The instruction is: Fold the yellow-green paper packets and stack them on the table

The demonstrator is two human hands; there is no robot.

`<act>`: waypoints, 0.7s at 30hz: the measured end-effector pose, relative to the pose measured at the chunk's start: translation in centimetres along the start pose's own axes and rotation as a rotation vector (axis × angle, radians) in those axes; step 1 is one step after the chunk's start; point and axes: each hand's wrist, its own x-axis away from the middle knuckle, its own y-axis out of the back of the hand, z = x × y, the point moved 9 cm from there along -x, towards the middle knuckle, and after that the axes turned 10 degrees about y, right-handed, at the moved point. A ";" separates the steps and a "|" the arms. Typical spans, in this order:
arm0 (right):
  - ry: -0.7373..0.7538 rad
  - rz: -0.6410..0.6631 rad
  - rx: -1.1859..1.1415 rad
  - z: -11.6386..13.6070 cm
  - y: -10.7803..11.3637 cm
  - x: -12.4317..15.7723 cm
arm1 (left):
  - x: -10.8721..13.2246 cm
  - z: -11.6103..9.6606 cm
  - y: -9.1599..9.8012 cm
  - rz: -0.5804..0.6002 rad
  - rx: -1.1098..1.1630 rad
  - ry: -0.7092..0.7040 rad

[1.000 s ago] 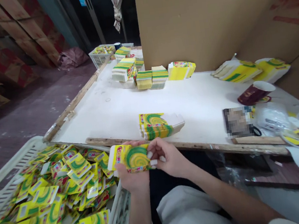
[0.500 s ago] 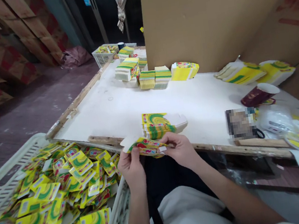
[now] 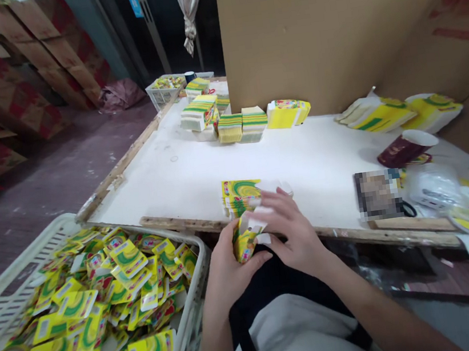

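My left hand [image 3: 229,265] is closed around a small yellow-and-green printed carton [image 3: 246,244], held upright-ish at the table's front edge. The carton's white flaps show at its upper end. Over that end is my right hand [image 3: 290,225], its fingers stretched out and slightly blurred, the thumb apart from them; white covers show on some fingertips. Whether those fingers press on the flaps is hard to see. Just behind the hands lies a stack of flat, unfolded cartons [image 3: 237,193] with white flaps to the right, partly hidden by my right hand.
A white plastic crate [image 3: 202,260] full of folded yellow cartons [image 3: 126,256] stands at the left. Bundled flat cartons [image 3: 230,128] sit farther back on the white table [image 3: 151,169]. A brown paper cup [image 3: 406,147] lies tipped at the right, before a tall cardboard panel [image 3: 328,31].
The flat carton stretched between both hands is now an opened-up box in my left hand. My left hand has moved right; my right hand has released its end and come over the flaps.
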 end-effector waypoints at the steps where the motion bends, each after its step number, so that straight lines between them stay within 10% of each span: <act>1: -0.102 -0.099 -0.065 -0.9 0.6 0.2 | -0.2 0.2 -0.3 -0.010 0.007 0.013; 3: -0.289 -0.194 -0.313 -2.6 0.3 0.9 | -0.4 0.4 -0.3 -0.084 0.010 0.031; 8: -0.576 0.026 -0.978 -3.1 -6.0 2.7 | -0.1 0.2 0.1 -0.224 -0.053 -0.043; 21: -0.724 0.061 -1.223 -3.9 -8.1 3.8 | 0.5 -0.7 -0.1 -0.335 -0.103 -0.224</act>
